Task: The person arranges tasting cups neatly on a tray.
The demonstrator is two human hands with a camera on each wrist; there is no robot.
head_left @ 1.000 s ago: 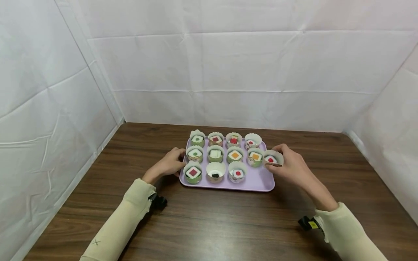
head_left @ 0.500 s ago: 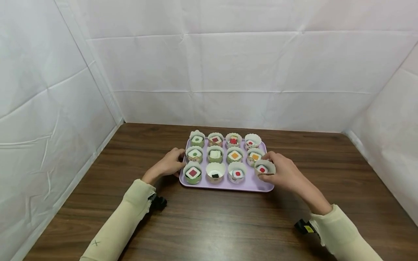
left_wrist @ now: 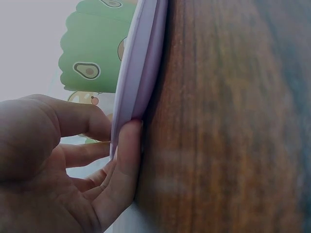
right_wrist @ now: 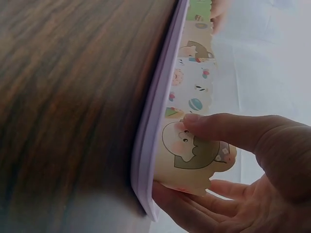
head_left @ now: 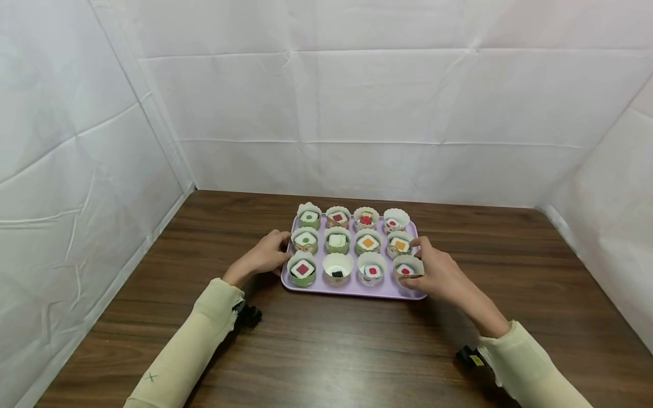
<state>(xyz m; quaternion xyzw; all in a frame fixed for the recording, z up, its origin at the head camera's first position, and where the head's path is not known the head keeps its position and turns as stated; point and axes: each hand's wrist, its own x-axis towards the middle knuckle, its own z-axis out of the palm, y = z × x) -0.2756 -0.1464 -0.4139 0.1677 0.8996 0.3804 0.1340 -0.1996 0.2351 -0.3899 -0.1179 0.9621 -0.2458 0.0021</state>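
Note:
A lilac tray (head_left: 352,289) bears rows of patterned paper cupcake cups, each holding a small sushi-like piece, mostly white with a coloured centre. My left hand (head_left: 262,253) pinches the tray's left edge; in the left wrist view its fingers lie on both sides of the rim (left_wrist: 132,77). At the tray's front right corner, my right hand (head_left: 442,276) holds a paper cup (right_wrist: 187,150) printed with a cartoon girl, thumb on one side and fingers on the other. Inside that cup sits a white piece with a red centre (head_left: 406,270).
The tray rests on a dark wood-grain table (head_left: 326,345). White cloth (head_left: 367,102) hangs behind and at both sides. Close beside the held cup stand a cup with an orange-centred piece (head_left: 401,245) and another with a red-centred piece (head_left: 371,272).
My right hand has brought its cup left and toward the front, from over the tray's right edge into the front right corner. The left hand has stayed at the tray's edge.

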